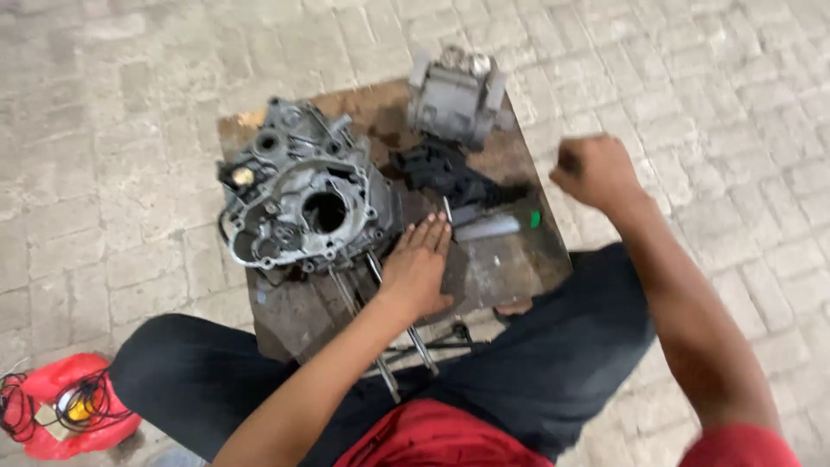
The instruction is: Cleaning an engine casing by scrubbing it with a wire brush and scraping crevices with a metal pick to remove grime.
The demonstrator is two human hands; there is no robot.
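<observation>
My left hand (418,266) lay flat, fingers together and stretched forward, pressed against the side of the engine crankcase (298,201), and as I judge it that was to steady the heavy casting so it would not slide on the board. My right hand (596,171) was up in the air over the right edge of the board, curled into a tight fist; it was blurred, and I cannot tell whether anything was gripped inside it. The crankcase sat on the left half of a worn wooden board (510,268) resting on my lap, open side up, with its round bore facing me and long steel studs (380,294) running out from under it toward my knees, which kept it tilted a little rather than flat. Just beyond my left fingertips lay a short metal rod with a green tip (494,227), close enough to pick up, and beside it a black plastic part (445,173). At the far edge of the board stood the grey cylinder block (454,97), set well apart from the crankcase. I sat cross-legged in dark trousers (553,363) on a paved brick floor (130,104), and a red bag with coiled wire (65,411) lay on the ground by my left knee.
</observation>
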